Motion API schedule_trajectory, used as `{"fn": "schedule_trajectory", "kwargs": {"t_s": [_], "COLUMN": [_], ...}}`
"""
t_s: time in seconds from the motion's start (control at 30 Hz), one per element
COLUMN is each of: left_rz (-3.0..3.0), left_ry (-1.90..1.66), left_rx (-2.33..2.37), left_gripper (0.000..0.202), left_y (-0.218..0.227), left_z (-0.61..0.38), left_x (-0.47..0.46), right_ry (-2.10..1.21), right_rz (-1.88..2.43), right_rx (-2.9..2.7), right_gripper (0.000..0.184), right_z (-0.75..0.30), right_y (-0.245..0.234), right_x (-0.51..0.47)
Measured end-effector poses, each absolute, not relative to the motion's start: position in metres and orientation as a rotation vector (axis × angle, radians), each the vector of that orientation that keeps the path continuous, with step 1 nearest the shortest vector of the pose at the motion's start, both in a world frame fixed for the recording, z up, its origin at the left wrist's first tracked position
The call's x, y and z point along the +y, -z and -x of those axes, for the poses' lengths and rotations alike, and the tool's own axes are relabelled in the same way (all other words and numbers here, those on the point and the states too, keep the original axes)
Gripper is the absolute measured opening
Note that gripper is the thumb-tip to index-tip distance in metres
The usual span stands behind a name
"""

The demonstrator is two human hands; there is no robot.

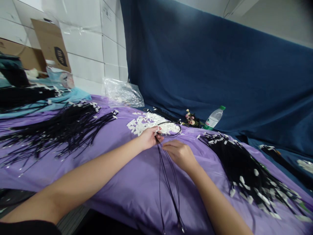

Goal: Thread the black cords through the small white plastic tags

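A thin bundle of black cables point(167, 182) is gripped near its upper end by my left hand point(148, 137). From that grip several strands hang down toward the front edge, while others curve into a loop to the right. A small white piece shows at my left fingertips. My right hand point(180, 153) is just right of the bundle, its fingers curled and the fingertips pinched by one of the strands; whether a strand sits in the pinch is hard to make out. Behind both hands lies a heap of small white plastic connectors point(139, 124).
Black cables with white ends are piled at left point(66, 130) and at right point(239, 163) on the purple cloth point(117, 182). Toward the back are a clear plastic bag point(123, 94), artificial flowers point(191, 119) and a green-capped bottle point(214, 118). A blue curtain point(207, 65) hangs behind.
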State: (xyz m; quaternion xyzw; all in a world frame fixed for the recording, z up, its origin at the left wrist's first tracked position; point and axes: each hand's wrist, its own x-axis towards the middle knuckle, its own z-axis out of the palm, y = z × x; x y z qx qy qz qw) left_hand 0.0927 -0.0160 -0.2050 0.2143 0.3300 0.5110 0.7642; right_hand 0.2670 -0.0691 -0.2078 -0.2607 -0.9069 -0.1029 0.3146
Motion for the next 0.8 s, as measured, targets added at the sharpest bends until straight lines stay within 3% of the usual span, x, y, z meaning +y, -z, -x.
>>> {"fn": "schedule_trajectory", "kwargs": {"t_s": [0.8], "left_rz": [-0.471], "left_ry": [-1.081], "left_rx": [0.702], "left_gripper": [0.015], "left_y": [0.202], "left_z": [-0.095], "left_x": [-0.02], "right_ry": [0.298], "right_rz": [0.487], "right_rx": [-2.418], "right_gripper": [0.018], "right_z": [-0.265], "right_y": [0.209], "right_x": [-0.068]}}
